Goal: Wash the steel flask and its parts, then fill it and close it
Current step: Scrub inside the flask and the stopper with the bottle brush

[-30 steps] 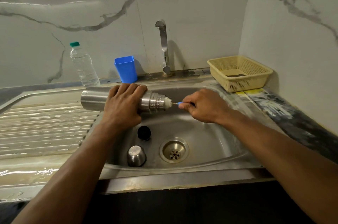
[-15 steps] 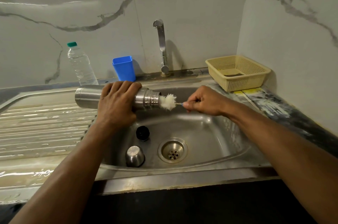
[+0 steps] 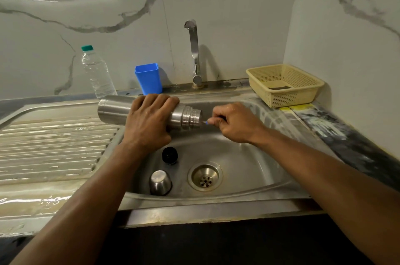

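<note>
Left hand wrapped tight around the steel flask, holding it sideways over the sink, mouth pointing right. Right hand pinching the blue-tipped brush handle just outside the threaded neck, with the brush head buried inside, out of sight. Looks like mid-scrub of the interior, early in the job. To do it well: keep the flask level and locked in that grip, run the handle straight along the bore, twist while stroking so the bristles reach the far wall and the base, and avoid levering against the threads. Down in the basin, black stopper and steel cup lid sitting near the drain, apparently awaiting their turn. Behind, tap showing no running water, plus blue cup, water bottle and cream basket along the back ledge.
</note>
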